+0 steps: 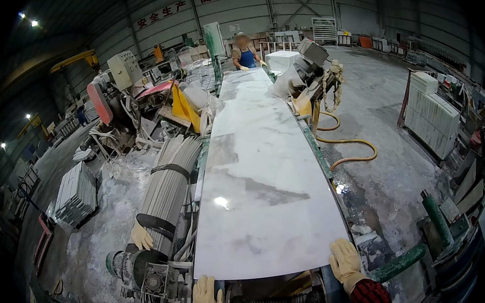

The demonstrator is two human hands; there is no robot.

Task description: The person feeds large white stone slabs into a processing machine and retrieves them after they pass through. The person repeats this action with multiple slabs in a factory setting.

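A long, glossy white stone slab (272, 211) with grey veining lies on the roller machine before me and runs away toward the far end. My left hand (207, 298), in a cream glove, is at the slab's near left corner with its fingers stretched forward. On the near right corner rests my right hand (346, 263), gloved alike, its fingers extended along the edge; a red-and-black checked cuff shows behind it. Neither hand is wrapped around anything visible. The undersides of both hands are hidden. At the slab's far end stands a co-worker (244, 56) in a blue apron and gloves.
Left of the slab are a strapped bundle of long strips (167, 185), a cream glove (142, 236) with no arm visible, and a motor (125, 265). Green pipes (399, 263) stand near my right. A yellow hose (362, 147) curves over the floor; stacked slabs (432, 118) stand beyond.
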